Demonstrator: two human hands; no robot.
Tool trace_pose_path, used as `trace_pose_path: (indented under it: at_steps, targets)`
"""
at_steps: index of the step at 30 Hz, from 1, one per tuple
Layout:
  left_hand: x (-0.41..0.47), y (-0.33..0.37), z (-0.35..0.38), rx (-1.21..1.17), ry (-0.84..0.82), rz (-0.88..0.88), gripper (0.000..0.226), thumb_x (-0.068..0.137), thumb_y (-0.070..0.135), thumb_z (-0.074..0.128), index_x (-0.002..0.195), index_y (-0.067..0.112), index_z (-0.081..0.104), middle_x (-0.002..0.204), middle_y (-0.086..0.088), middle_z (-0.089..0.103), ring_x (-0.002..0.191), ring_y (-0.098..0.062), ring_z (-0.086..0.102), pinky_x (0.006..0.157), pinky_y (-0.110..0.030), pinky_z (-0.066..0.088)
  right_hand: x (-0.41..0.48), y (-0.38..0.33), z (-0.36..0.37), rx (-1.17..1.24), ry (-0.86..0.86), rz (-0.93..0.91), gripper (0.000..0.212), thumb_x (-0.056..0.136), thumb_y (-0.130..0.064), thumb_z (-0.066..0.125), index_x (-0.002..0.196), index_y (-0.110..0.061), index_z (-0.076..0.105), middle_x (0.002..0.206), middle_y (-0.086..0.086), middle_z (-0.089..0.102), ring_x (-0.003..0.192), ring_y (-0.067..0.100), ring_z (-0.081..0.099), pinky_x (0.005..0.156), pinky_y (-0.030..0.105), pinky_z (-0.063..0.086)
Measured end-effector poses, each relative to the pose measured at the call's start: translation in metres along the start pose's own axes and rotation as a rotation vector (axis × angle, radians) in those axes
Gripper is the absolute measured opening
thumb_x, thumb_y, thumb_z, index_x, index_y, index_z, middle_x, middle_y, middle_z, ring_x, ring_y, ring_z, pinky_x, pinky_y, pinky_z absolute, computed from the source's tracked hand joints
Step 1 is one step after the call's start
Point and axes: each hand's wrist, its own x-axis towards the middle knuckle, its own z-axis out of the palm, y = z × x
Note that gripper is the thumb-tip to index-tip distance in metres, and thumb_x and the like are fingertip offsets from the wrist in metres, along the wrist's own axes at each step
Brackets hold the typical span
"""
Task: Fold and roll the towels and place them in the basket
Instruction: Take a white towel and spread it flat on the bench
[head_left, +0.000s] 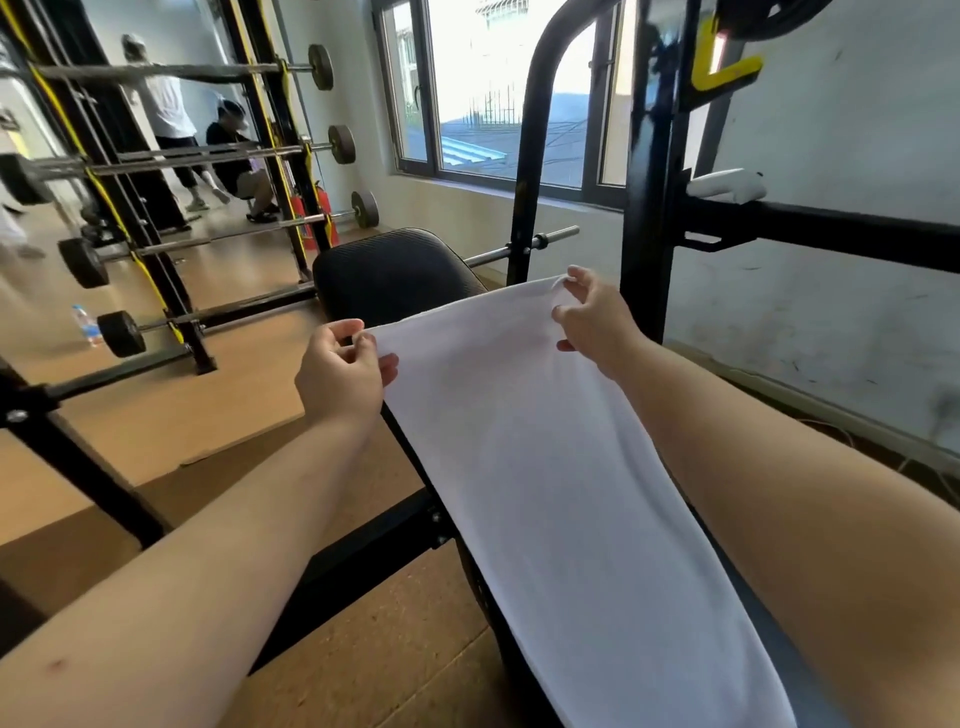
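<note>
A long white towel (550, 478) stretches lengthwise along a black padded gym bench (395, 280), from its far end down toward me. My left hand (340, 371) pinches the towel's far left corner. The far right corner is pinched by my right hand (592, 317). Both far corners are lifted a little off the bench. A rolled white towel (724, 188) sits on a black bar at the right. No basket is in view.
Black rack uprights (647, 171) stand right behind the bench. A barbell rack (150, 244) with several loaded bars fills the left. A water bottle (87, 326) stands on the wooden floor. Two people (208, 150) are far back left. A window (493, 88) lies ahead.
</note>
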Motion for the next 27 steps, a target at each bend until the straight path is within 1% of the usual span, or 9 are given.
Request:
trace_pose_path:
  at_steps: [2,6,11,15,18,20,23,25,27]
  targets:
    - [0.016,-0.008,0.004,0.013,0.018,-0.016,0.017,0.105,0.026,0.057,0.122,0.023,0.059,0.106,0.002,0.068,0.076,-0.012,0.076,0.070,-0.024,0.063,0.019,0.007,0.015,-0.002,-0.010,0.008,0.068,0.097,0.000,0.052,0.159,-0.019,0.033,0.158,-0.003,0.044,0.115,0.018,0.054,0.082,0.040,0.064]
    - [0.049,-0.025,0.009,0.045,0.072,-0.048,0.012,0.106,0.027,0.056,0.118,0.025,0.058,0.103,0.003,0.068,0.067,-0.011,0.076,0.062,-0.023,0.062,0.053,0.021,0.043,-0.006,-0.004,0.039,0.064,0.096,-0.001,0.051,0.156,-0.018,0.039,0.150,-0.004,0.051,0.092,0.011,0.062,0.080,0.045,0.065]
    - [0.081,-0.039,0.019,0.081,0.151,-0.060,0.004,0.105,0.027,0.057,0.109,0.029,0.057,0.099,0.003,0.069,0.059,-0.008,0.074,0.057,-0.023,0.061,0.093,0.031,0.071,-0.025,0.019,0.032,0.053,0.093,-0.012,0.057,0.145,-0.018,0.053,0.132,-0.002,0.065,0.104,0.027,0.069,0.075,0.049,0.065]
    - [0.089,-0.047,0.027,0.090,0.175,-0.026,0.005,0.104,0.028,0.059,0.109,0.029,0.058,0.096,0.008,0.067,0.059,-0.007,0.073,0.056,-0.022,0.061,0.114,0.033,0.084,-0.054,0.072,0.052,0.024,0.088,-0.028,0.072,0.104,-0.023,0.054,0.107,0.005,0.069,0.091,0.030,0.071,0.071,0.050,0.064]
    - [0.091,-0.052,0.027,0.083,0.188,-0.019,0.011,0.103,0.026,0.062,0.112,0.029,0.057,0.097,0.009,0.065,0.063,-0.008,0.073,0.056,-0.017,0.059,0.125,0.031,0.091,-0.017,0.105,0.055,0.028,0.083,-0.033,0.077,0.087,-0.028,0.050,0.098,0.010,0.073,0.083,0.031,0.071,0.072,0.047,0.062]
    - [0.092,-0.053,0.025,0.052,0.198,-0.050,0.014,0.102,0.022,0.063,0.115,0.027,0.057,0.097,0.006,0.065,0.066,-0.009,0.073,0.057,-0.018,0.059,0.129,0.025,0.095,0.052,0.070,0.037,0.021,0.082,-0.032,0.075,0.090,-0.026,0.056,0.099,0.009,0.072,0.077,0.024,0.066,0.065,0.039,0.056]
    - [0.093,-0.055,0.020,0.056,0.207,-0.049,0.016,0.103,0.018,0.061,0.118,0.024,0.060,0.092,0.008,0.065,0.069,-0.008,0.071,0.060,-0.020,0.060,0.131,0.020,0.102,0.065,-0.069,0.011,0.016,0.094,-0.024,0.068,0.108,-0.022,0.061,0.097,-0.004,0.064,0.074,0.010,0.057,0.058,0.020,0.045]
    - [0.093,-0.057,0.021,0.082,0.175,-0.045,0.014,0.103,0.018,0.059,0.115,0.025,0.061,0.092,0.008,0.066,0.070,-0.007,0.069,0.063,-0.021,0.060,0.128,0.022,0.102,-0.038,-0.187,0.027,0.014,0.100,-0.027,0.061,0.114,-0.025,0.057,0.090,-0.008,0.057,0.073,0.008,0.053,0.056,0.019,0.042]
    - [0.092,-0.057,0.021,0.115,0.125,-0.070,0.014,0.104,0.020,0.056,0.112,0.027,0.065,0.098,0.005,0.069,0.075,-0.007,0.068,0.068,-0.023,0.060,0.120,0.025,0.098,-0.157,-0.292,0.099,0.027,0.100,-0.040,0.058,0.123,-0.027,0.054,0.099,-0.004,0.058,0.083,0.015,0.057,0.065,0.025,0.045]
